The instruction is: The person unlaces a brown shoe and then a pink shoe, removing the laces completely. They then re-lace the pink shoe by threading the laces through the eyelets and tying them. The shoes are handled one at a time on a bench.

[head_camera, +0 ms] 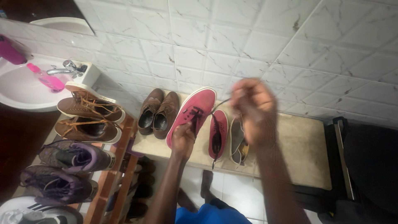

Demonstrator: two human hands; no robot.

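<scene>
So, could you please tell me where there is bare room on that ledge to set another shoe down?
The free patch is the beige ledge on the right, between the grey shoe and the black object. Its left end is crowded: brown shoes, red sneakers, both hands. The wooden rack is full.

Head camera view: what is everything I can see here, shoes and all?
Red canvas sneaker: one, held tilted on beige bench.
Second red sneaker: one, on bench.
Grey shoe: one, beside it.
Brown leather shoes: pair, bench's left end.
Tan lace-up boots: pair, wooden rack.
Purple sneakers: pair, rack.
White sink: one, upper left.
Left hand: grips sneaker.
Right hand: blurred, pulls dark lace.
</scene>
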